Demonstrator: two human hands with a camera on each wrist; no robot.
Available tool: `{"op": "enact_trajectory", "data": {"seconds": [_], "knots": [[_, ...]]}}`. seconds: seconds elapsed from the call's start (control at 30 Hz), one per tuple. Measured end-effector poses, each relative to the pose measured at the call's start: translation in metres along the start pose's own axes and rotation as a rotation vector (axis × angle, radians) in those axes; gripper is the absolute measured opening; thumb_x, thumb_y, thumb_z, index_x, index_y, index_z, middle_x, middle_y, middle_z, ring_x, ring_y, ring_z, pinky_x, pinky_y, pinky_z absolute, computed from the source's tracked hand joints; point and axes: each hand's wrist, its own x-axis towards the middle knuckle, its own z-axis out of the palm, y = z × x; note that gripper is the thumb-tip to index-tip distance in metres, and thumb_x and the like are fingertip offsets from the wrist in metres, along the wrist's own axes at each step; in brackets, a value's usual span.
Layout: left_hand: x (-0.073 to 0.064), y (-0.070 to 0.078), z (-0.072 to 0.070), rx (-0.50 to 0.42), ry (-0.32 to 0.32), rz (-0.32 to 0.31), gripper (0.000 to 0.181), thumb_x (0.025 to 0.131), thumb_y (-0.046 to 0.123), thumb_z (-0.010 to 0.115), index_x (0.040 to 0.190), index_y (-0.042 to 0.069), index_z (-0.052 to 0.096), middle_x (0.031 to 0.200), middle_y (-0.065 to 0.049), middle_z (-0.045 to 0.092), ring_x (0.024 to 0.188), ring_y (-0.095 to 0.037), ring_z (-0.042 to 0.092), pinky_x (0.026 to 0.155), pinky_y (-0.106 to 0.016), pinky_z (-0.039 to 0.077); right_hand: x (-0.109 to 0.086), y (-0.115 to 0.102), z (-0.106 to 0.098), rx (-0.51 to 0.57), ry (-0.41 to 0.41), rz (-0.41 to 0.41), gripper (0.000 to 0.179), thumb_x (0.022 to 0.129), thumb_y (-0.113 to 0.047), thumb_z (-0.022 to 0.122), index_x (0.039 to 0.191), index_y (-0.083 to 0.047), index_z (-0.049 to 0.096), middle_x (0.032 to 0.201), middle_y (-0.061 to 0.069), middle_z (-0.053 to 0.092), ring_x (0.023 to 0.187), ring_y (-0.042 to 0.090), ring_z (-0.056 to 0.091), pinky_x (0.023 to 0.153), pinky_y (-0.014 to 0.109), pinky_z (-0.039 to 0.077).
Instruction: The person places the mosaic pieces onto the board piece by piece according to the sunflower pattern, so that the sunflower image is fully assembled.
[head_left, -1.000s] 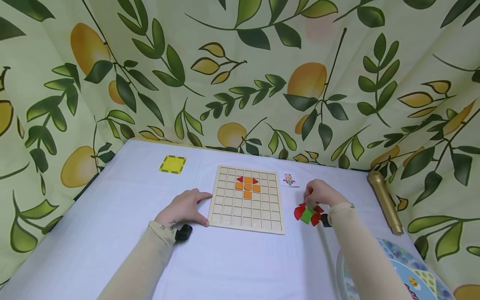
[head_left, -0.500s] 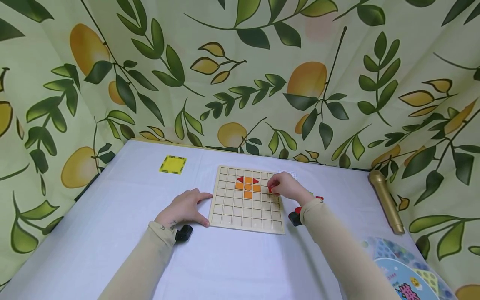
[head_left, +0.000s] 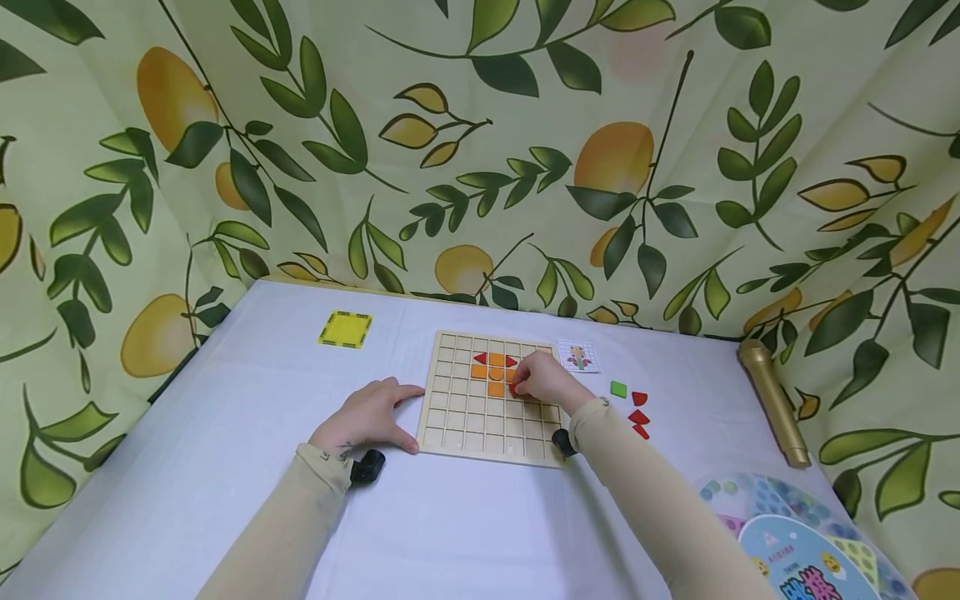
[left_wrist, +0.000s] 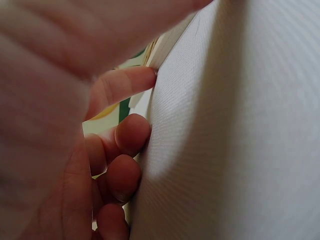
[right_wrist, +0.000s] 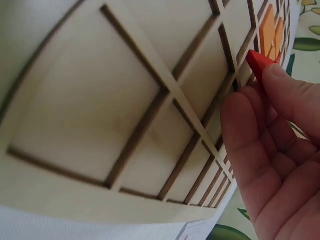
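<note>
A square wooden grid board (head_left: 465, 425) lies on the white table. Orange square tiles (head_left: 497, 389), an orange round tile (head_left: 496, 374) and a red triangle (head_left: 481, 358) sit in its upper middle cells. My left hand (head_left: 367, 417) rests beside the board, with thumb and index finger touching its left edge. Over the board, my right hand (head_left: 551, 383) pinches a red tile (right_wrist: 257, 62) between thumb and finger, just below the right orange tile. The tile's full outline is partly hidden by the fingers.
Right of the board lie a printed pattern card (head_left: 577, 356), a green square tile (head_left: 618, 389) and red tiles (head_left: 638, 418). A yellow square (head_left: 346, 329) lies at the back left. A gold cylindrical object (head_left: 772, 404) and a colourful round-printed item (head_left: 795, 550) are at the right.
My right hand has moved left from the loose tiles to the board, carrying a red tile toward the orange ones. The left hand has stayed at the board's edge.
</note>
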Motion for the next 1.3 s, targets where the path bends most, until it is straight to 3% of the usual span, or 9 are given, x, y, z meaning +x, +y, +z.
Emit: {"op": "enact_trajectory", "data": {"seconds": [0.23, 0.73, 0.87, 1.03, 1.17, 1.3], "knots": [[0.0, 0.0, -0.002, 0.004, -0.006, -0.009, 0.093, 0.045, 0.043, 0.089, 0.129, 0.021, 0.055, 0.09, 0.004, 0.053, 0.081, -0.015, 0.044, 0.075, -0.032, 0.039, 0.0, -0.002, 0.003, -0.066, 0.031, -0.032, 0.004, 0.081, -0.005, 0.067, 0.077, -0.005, 0.069, 0.079, 0.004, 0.061, 0.073, 0.017, 0.051, 0.065, 0.026, 0.042], [0.0, 0.0, -0.001, 0.006, -0.012, -0.011, 0.093, 0.045, 0.044, 0.089, 0.129, 0.022, 0.055, 0.091, 0.004, 0.053, 0.082, -0.015, 0.045, 0.076, -0.032, 0.039, -0.003, -0.006, 0.005, -0.116, 0.046, 0.014, 0.01, 0.082, -0.008, 0.067, 0.073, -0.008, 0.066, 0.075, 0.003, 0.059, 0.075, 0.018, 0.05, 0.07, 0.028, 0.042], [0.001, 0.0, -0.001, 0.005, -0.016, -0.021, 0.093, 0.045, 0.044, 0.089, 0.129, 0.022, 0.055, 0.091, 0.004, 0.053, 0.082, -0.016, 0.044, 0.076, -0.033, 0.039, -0.005, -0.004, -0.01, -0.09, 0.079, 0.001, 0.007, 0.084, -0.009, 0.065, 0.078, -0.006, 0.067, 0.078, 0.005, 0.06, 0.074, 0.019, 0.051, 0.066, 0.028, 0.042], [0.002, 0.0, 0.0, 0.003, -0.021, -0.029, 0.094, 0.045, 0.045, 0.089, 0.13, 0.023, 0.054, 0.092, 0.004, 0.053, 0.083, -0.016, 0.044, 0.077, -0.033, 0.039, -0.013, 0.016, -0.047, -0.083, 0.158, 0.008, 0.008, 0.085, -0.007, 0.062, 0.087, -0.002, 0.067, 0.085, 0.009, 0.062, 0.076, 0.021, 0.052, 0.066, 0.03, 0.044], [0.001, -0.001, -0.001, 0.002, -0.016, -0.011, 0.094, 0.045, 0.045, 0.089, 0.13, 0.022, 0.055, 0.092, 0.003, 0.053, 0.083, -0.016, 0.045, 0.076, -0.033, 0.039, -0.024, 0.04, -0.069, -0.081, 0.174, 0.105, 0.012, 0.085, -0.007, 0.062, 0.093, 0.001, 0.067, 0.091, 0.013, 0.062, 0.081, 0.023, 0.052, 0.07, 0.032, 0.045], [0.001, -0.002, -0.001, 0.0, -0.012, 0.003, 0.093, 0.045, 0.044, 0.089, 0.129, 0.021, 0.055, 0.093, 0.003, 0.054, 0.083, -0.016, 0.045, 0.076, -0.033, 0.04, -0.033, 0.059, -0.077, -0.068, 0.12, 0.245, 0.017, 0.085, -0.009, 0.064, 0.098, 0.001, 0.067, 0.098, 0.015, 0.06, 0.087, 0.027, 0.05, 0.075, 0.034, 0.045]]}}
